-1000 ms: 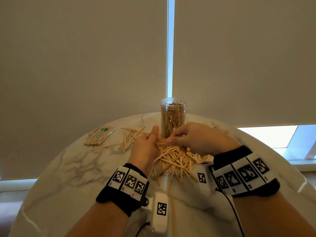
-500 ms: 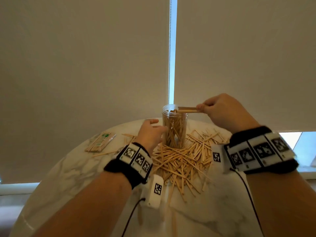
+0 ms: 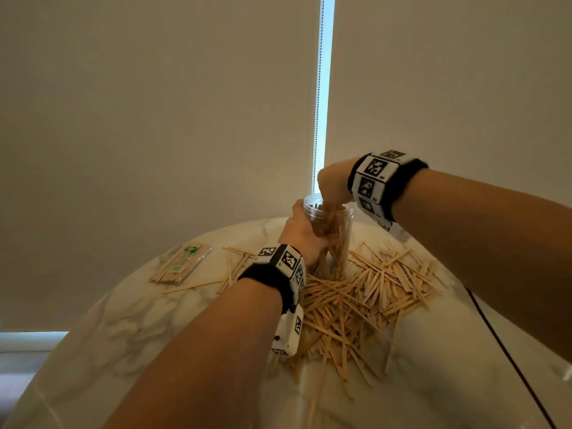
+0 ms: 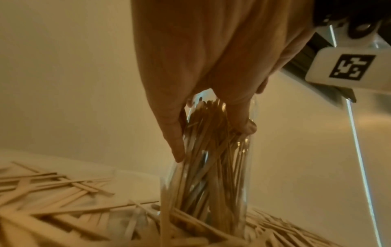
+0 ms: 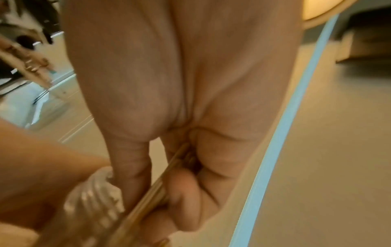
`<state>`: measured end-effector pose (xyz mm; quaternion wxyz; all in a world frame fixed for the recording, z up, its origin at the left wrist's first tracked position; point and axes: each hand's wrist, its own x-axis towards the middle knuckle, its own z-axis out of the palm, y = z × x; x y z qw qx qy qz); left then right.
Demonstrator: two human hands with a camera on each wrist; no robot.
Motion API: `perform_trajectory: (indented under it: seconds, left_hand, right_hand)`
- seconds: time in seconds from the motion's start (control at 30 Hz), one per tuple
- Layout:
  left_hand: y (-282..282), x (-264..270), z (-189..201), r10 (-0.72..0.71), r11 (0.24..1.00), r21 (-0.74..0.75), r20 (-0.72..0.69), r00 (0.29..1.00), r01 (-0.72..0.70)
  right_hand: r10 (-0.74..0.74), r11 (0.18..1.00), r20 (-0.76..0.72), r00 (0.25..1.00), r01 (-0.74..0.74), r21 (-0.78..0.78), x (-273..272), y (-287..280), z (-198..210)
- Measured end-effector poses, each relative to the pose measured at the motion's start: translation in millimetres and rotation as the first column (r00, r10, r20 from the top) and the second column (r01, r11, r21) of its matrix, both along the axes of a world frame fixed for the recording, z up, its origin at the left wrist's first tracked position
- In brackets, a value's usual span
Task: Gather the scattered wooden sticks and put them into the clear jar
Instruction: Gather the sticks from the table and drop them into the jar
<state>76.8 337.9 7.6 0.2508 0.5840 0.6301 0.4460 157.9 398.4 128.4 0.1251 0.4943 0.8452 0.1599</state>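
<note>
The clear jar [image 3: 340,239] stands near the far edge of the round marble table [image 3: 123,320], packed with upright wooden sticks. My left hand [image 3: 301,235] grips the jar's side; in the left wrist view the thumb and fingers wrap the jar [image 4: 211,183]. My right hand [image 3: 332,188] hovers over the jar's mouth and pinches a small bundle of sticks [image 5: 160,185] that points down into the opening. A big pile of loose sticks [image 3: 365,298] lies on the table in front of and to the right of the jar.
A wrapped pack of sticks [image 3: 181,267] lies at the table's left, with a few stray sticks [image 3: 232,270] beside it. Roller blinds hang right behind the table, with a bead chain [image 3: 318,103] in the gap. A black cable [image 3: 510,360] runs across the right side.
My right hand lifted a bundle of sticks from the pile up over the jar and turned it downward into the mouth. My left hand moved from the pile to grip the jar.
</note>
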Motion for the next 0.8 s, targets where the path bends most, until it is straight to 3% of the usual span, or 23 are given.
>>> perform_trajectory:
  seconds: [0.17,0.33,0.5,0.6,0.7,0.8]
  left_hand:
    - [8.5,-0.9,-2.1,0.016,0.999,-0.038,-0.049,0.999,-0.018]
    - [8.6,0.1,-3.2,0.029,0.998,-0.05,-0.046,0.999,-0.031]
    - [-2.2,-1.2,6.0,0.031,0.994,-0.105,-0.019,0.999,-0.033]
    - [-22.0,-2.7,11.0,0.026,0.973,-0.224,-0.146,0.989,-0.059]
    - [-52.4,-6.9,10.3,0.019,0.965,-0.245,-0.302,0.953,-0.097]
    - [-85.8,-15.6,4.0,-0.03,0.945,-0.306,-0.44,0.898,-0.118]
  right_hand:
    - [0.025,0.999,0.037,0.999,-0.024,-0.025,-7.5,14.4,-14.9]
    - [0.008,0.999,-0.025,1.0,-0.007,0.038,-3.1,24.3,-20.8]
    - [0.016,0.992,-0.288,0.958,-0.051,-0.113,15.3,-2.5,-10.2]
    - [0.057,0.995,-0.54,0.84,-0.093,-0.039,40.2,-25.0,-5.0]
    - [0.035,0.997,-0.661,0.749,-0.068,-0.025,61.3,-54.8,-9.8]
    - [-0.068,0.983,-0.63,0.774,-0.054,-0.173,79.3,-97.1,-31.6]
